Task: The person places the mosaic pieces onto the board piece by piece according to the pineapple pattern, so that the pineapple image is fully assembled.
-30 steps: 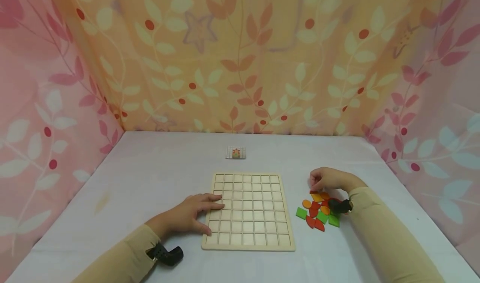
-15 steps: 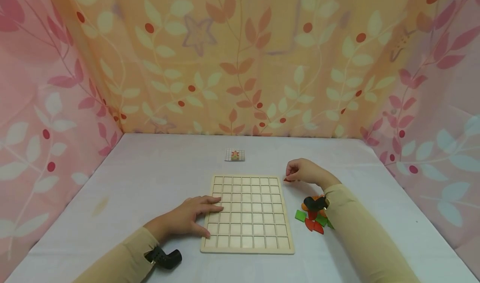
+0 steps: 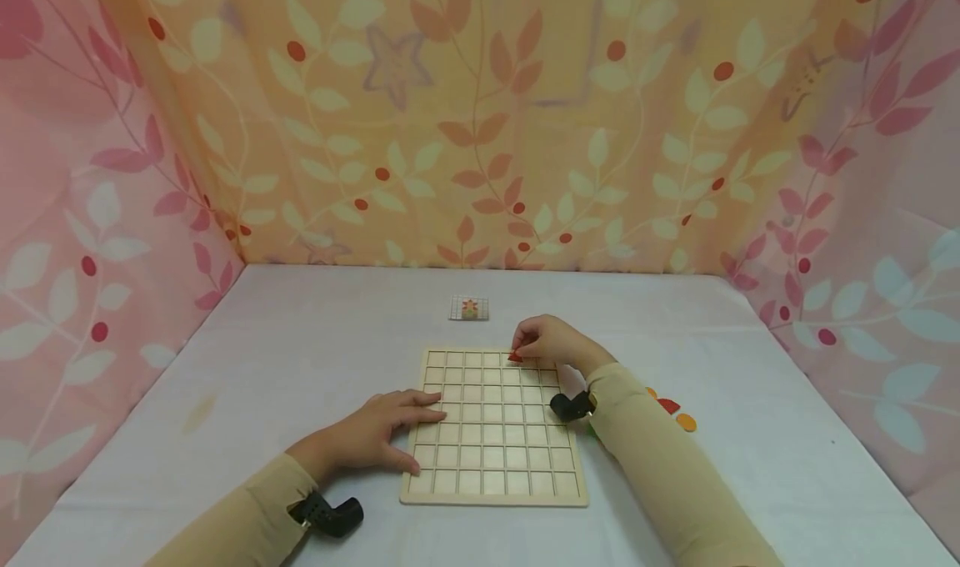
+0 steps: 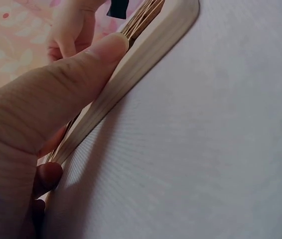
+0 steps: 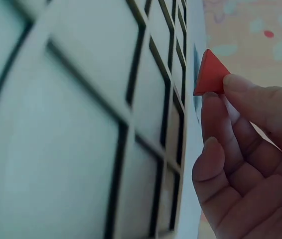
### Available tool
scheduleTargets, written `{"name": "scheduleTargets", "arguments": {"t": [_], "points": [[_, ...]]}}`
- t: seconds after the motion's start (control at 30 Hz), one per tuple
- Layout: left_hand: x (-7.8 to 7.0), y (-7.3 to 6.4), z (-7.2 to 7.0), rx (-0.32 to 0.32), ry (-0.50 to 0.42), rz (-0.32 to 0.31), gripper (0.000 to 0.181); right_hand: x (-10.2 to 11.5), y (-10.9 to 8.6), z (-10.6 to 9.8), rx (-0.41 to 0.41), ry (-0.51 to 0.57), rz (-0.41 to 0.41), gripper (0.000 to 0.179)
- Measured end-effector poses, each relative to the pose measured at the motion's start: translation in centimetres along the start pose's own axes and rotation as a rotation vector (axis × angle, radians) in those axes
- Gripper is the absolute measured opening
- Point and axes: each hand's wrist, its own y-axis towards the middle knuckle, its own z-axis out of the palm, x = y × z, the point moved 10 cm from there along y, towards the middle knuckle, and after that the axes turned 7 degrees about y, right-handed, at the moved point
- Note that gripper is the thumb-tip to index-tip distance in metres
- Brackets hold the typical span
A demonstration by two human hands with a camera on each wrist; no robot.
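In the head view my left hand (image 3: 378, 429) rests along the left side of a wooden grid board (image 3: 491, 500), its index and middle fingers stretched over the border cells. The left wrist view shows its thumb (image 4: 93, 62) lying on the board's rim, with other fingertips low beside the edge. Between thumb and fingertip, my right hand (image 3: 555, 339) pinches a red triangle tile (image 5: 211, 75), plain in the right wrist view. In the head view that tile is small, over the board's far row, right of the middle. Whether it touches the board I cannot tell.
A small card (image 3: 469, 308) with a coloured pattern on a grid lies beyond the board. Right of the board, loose tiles are mostly hidden by the right sleeve (image 3: 660, 459); a red tile (image 3: 669, 405) and an orange round tile (image 3: 686, 423) show past it.
My right hand has left the tile pile with the red triangle tile and moved left, past the board's far right corner, to above its far row. The left hand stays put.
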Motion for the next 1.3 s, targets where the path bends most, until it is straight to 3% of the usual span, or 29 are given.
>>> {"name": "scheduleTargets", "arguments": {"t": [0.37,0.63,0.93,1.3], "points": [[-0.1,-0.1,-0.1,0.005,-0.013,-0.023,0.073,1.8,1.6,2.5,-0.031,0.051,-0.023,0.005],[-0.3,0.0,-0.2,-0.016,-0.004,-0.002,0.073,1.9,1.9,2.7,-0.055,-0.038,0.017,0.006],[-0.2,0.0,-0.3,-0.016,-0.007,0.001,0.072,1.4,2.2,3.0,-0.023,-0.024,0.069,0.008],[-0.1,0.0,-0.1,-0.01,0.003,-0.004,0.072,1.0,2.0,2.7,-0.069,-0.023,0.102,0.008]]}}
